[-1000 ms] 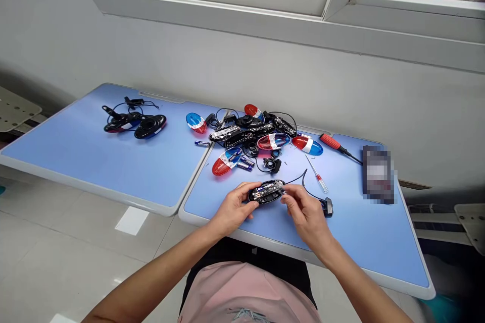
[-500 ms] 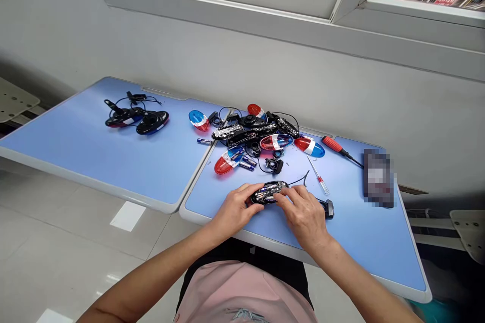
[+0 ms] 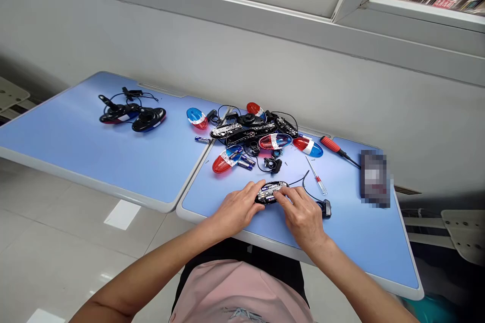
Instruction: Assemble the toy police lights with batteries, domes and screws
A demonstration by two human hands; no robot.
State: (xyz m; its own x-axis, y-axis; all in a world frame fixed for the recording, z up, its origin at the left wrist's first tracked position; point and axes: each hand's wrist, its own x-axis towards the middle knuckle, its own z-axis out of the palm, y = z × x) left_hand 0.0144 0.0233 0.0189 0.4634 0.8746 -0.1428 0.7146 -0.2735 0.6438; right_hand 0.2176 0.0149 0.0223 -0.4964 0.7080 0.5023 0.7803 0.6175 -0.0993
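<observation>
My left hand [image 3: 239, 209] curled, thumb and fingers gripping near end of open black case [image 3: 270, 193]. Case on blue table [image 3: 364, 237], between my hands, batteries inside. My right hand [image 3: 305, 216] bent, fingertips touching case's other end; can't tell if they pinch anything. Red-and-blue cover [image 3: 223, 163] past left hand. Thin screwdriver [image 3: 320, 184] past right hand. Small black block [image 3: 326, 209] just beside right hand.

Has a casing [image 3: 270, 193] on the table [image 3: 359, 250] between left hand [image 3: 241, 208] and right hand [image 3: 302, 214], a parts pile [image 3: 246, 135] beyond both, a screwdriver [image 3: 316, 176] beyond the right, and two lamp units [image 3: 149, 119] beyond and left of the left.
</observation>
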